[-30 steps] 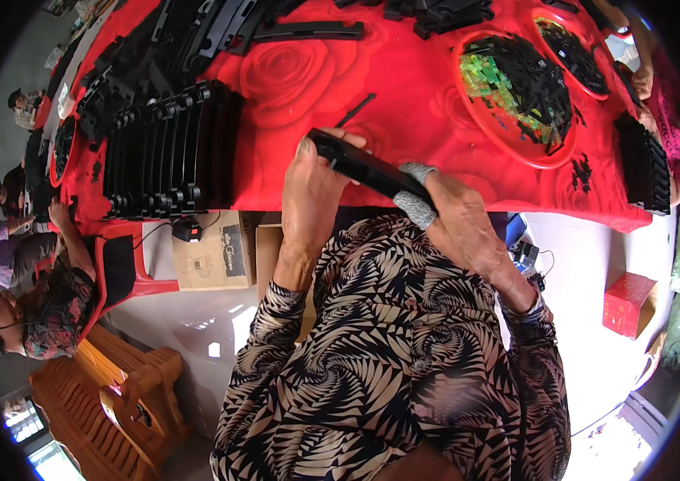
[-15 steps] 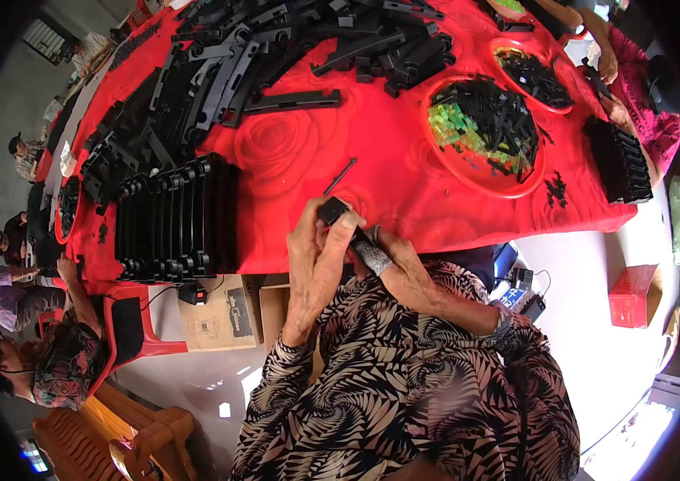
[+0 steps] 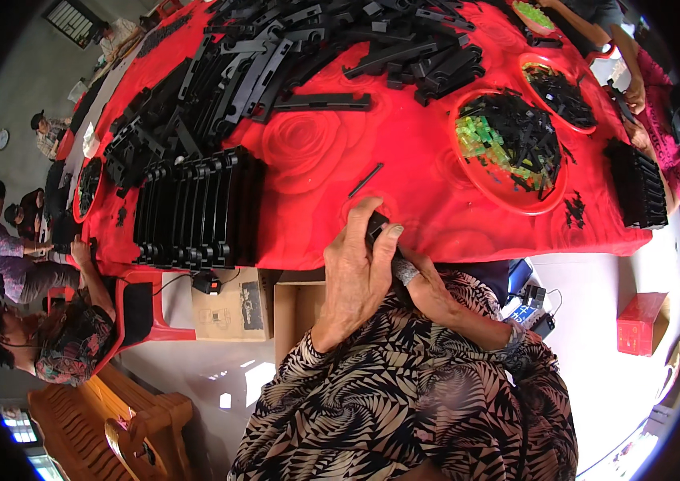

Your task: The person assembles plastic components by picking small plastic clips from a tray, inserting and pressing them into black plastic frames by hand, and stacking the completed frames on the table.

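1. The person's left hand [image 3: 353,276] is closed around the upper end of a long black plastic part [image 3: 377,230], thumb and fingers wrapped over it at the near edge of the bench [image 3: 404,172], which is covered by a red cloth with a rose pattern.
2. The right hand [image 3: 429,290] is closed on the lower end of the same part, just below the left hand; a pale wrapping shows on one finger. Most of the part is hidden between the two hands.
3. Handling, as a judgement: the part looks like stiff moulded plastic, light and not fragile, with ribbed edges that give purchase. Holding it near both ends, as here, steadies it; its middle is the place left free for work.
4. A thin black rod [image 3: 365,179] lies alone on the cloth just beyond the hands.
5. A row of black parts stood on edge [image 3: 195,210] sits to the left, near the bench edge; a loose heap of black parts [image 3: 308,48] covers the far side.
6. A red round tray [image 3: 508,196] to the right holds small black pieces and green pieces; a second red tray [image 3: 588,124] lies beyond it.
7. A cardboard box [image 3: 232,309] stands below the bench edge. Other people sit at the left and work at the far right.
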### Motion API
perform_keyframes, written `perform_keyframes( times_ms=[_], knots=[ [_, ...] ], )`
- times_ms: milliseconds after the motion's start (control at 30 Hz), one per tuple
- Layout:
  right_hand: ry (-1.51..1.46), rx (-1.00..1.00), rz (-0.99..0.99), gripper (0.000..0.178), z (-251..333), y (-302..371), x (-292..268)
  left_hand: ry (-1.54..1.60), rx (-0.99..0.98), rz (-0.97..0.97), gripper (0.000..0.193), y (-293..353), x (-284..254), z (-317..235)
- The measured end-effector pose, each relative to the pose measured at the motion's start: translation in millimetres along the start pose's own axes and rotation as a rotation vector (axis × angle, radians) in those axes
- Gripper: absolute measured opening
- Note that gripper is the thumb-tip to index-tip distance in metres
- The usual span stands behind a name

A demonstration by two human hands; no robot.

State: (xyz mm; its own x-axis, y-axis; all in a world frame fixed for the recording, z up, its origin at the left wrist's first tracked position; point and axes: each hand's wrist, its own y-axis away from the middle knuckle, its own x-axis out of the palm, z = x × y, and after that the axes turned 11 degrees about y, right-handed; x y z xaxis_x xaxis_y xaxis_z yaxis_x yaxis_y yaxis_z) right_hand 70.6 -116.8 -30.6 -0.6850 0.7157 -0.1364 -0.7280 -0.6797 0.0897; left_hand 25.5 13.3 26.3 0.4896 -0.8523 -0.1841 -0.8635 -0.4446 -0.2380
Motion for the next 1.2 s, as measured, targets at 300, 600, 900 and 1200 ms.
perform_keyframes(
  times_ms=[300,600,900,1200],
  knots=[
    [-0.218,0.017,0.2,0.065,-28,3,-5,-0.189,0.175,-0.079,0.032,9,10,-1],
    [0.127,-0.145,0.063,0.032,-8,-13,-1,0.21,-0.082,-0.087,0.032,-13,-18,20],
    [0.114,0.057,0.104,0.051,10,-11,-10,0.706,-0.254,-0.145,0.04,-29,-46,65],
    [0.605,-0.293,-0.012,0.043,17,-9,-11,0.726,-0.199,-0.157,0.044,-22,-40,70]
  ],
)
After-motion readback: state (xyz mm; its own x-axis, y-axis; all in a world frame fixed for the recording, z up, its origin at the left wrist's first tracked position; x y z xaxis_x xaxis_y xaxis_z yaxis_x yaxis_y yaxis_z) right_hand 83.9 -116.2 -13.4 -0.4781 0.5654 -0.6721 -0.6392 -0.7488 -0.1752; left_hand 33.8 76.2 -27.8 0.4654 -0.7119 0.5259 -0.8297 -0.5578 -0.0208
